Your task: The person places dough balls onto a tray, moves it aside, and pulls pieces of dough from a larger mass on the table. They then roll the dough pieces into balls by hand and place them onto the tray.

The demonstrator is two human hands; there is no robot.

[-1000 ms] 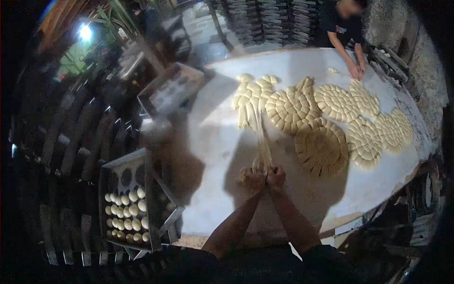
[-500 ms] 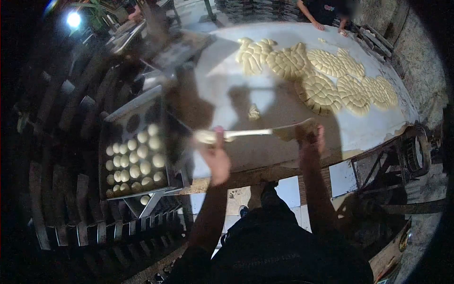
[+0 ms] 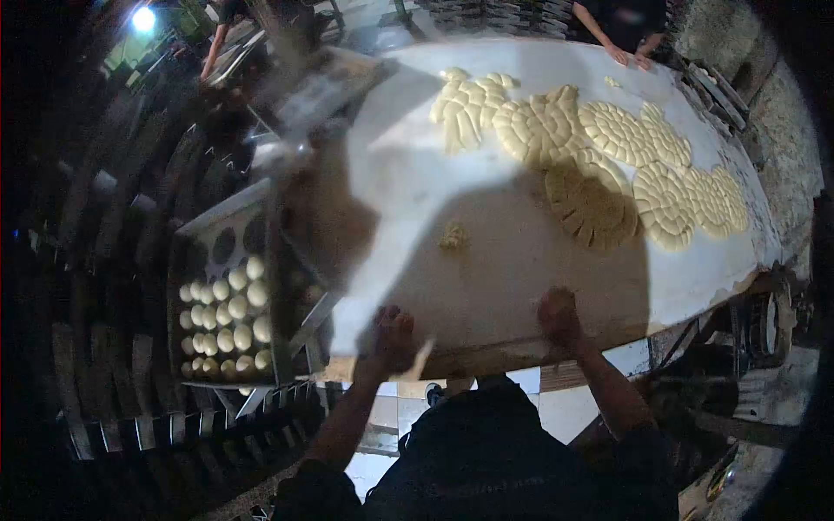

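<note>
My left hand (image 3: 395,337) is closed in shadow at the table's near edge, with the pale end of a dough piece (image 3: 423,357) showing beside it. To its right, my right hand (image 3: 559,318) is closed over the tabletop; whatever it may hold is hidden. No strip is visible between the hands. A small lump of dough (image 3: 453,235) lies in the shadow beyond them. Segmented dough rounds (image 3: 617,133) and a loose-shaped dough cluster (image 3: 466,106) cover the table's far and right parts.
The large pale table (image 3: 404,187) spreads out ahead. At the left stands a tilted tray (image 3: 217,218) holding several dough balls (image 3: 225,339). Another person's hands (image 3: 629,58) rest at the far edge near a small dough bit (image 3: 612,82). Another person's arm (image 3: 215,50) shows at upper left.
The pale dough strip stretched between my hands is no longer visible there. Both hands have come lower, toward the near edge. The view has shifted, and an arm now shows at upper left.
</note>
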